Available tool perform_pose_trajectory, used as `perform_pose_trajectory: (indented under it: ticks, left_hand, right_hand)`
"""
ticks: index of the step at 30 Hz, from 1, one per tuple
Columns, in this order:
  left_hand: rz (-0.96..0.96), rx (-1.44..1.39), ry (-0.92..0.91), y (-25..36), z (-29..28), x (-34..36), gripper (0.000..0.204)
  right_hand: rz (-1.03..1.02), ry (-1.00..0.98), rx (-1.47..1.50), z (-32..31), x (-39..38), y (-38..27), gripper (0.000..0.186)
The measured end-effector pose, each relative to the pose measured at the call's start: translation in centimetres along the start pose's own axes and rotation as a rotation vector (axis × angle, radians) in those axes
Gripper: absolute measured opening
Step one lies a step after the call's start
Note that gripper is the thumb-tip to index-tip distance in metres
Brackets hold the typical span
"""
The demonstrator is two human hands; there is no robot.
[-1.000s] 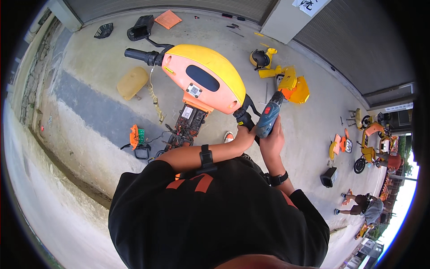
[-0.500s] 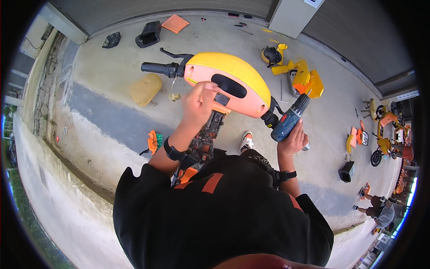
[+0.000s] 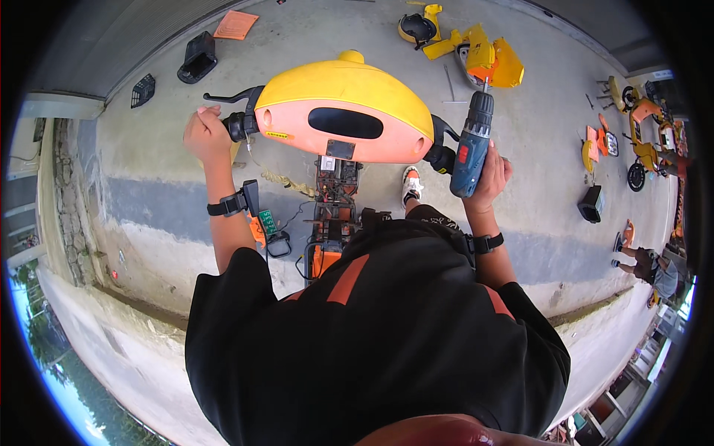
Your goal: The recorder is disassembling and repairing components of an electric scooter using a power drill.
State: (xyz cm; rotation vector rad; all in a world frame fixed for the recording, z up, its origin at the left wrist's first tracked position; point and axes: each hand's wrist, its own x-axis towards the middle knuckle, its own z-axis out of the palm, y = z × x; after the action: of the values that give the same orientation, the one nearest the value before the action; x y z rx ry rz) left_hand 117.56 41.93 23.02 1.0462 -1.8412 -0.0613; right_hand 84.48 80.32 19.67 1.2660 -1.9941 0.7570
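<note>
In front of me stands a stripped scooter with a yellow and pink handlebar cover (image 3: 349,85) and a dark oval display panel. My left hand (image 3: 207,136) is closed around the left handlebar grip (image 3: 236,126), below the brake lever. A blue and black cordless drill (image 3: 468,152) points away from me, with my right hand (image 3: 489,178) wrapped round its handle. The drill is beside the right handlebar end (image 3: 440,157) and overlaps it in view. Below the cover, the bare scooter frame (image 3: 335,201) shows wiring and dark metal parts.
Yellow body panels (image 3: 492,59) and a helmet-like shell (image 3: 418,30) lie at the far right. Two dark baskets (image 3: 197,58) are at the far left, near an orange panel (image 3: 236,24). Another person (image 3: 654,271) and more scooters (image 3: 645,141) are to the right.
My left hand has gone from the front of the cover to the left grip. The handlebar has swung straighter, and the drill now points more directly away from me.
</note>
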Motion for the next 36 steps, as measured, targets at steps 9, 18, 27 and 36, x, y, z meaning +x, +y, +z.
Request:
perform_pose_trajectory:
  ticks: [9, 18, 27, 36]
  left_hand:
    - [-0.001, 0.057, 0.027, 1.8, 1.2, -0.2, 0.044]
    - [-0.278, 0.039, 0.183, 1.6, 7.2, 2.3, 0.051]
    - [-0.266, 0.321, 0.098, 0.1, 17.7, 10.8, 0.051]
    - [-0.426, 0.466, 0.084, -3.0, 25.0, 17.6, 0.052]
  right_hand:
    - [0.092, -0.052, 0.007, 1.5, 1.6, 3.1, 0.05]
    - [-0.027, -0.113, 0.22, 8.8, 13.1, 7.8, 0.049]
    - [-0.094, -0.126, 0.217, 20.3, 23.1, 13.2, 0.059]
    - [-0.217, -0.085, 0.236, 31.8, 33.8, 15.6, 0.067]
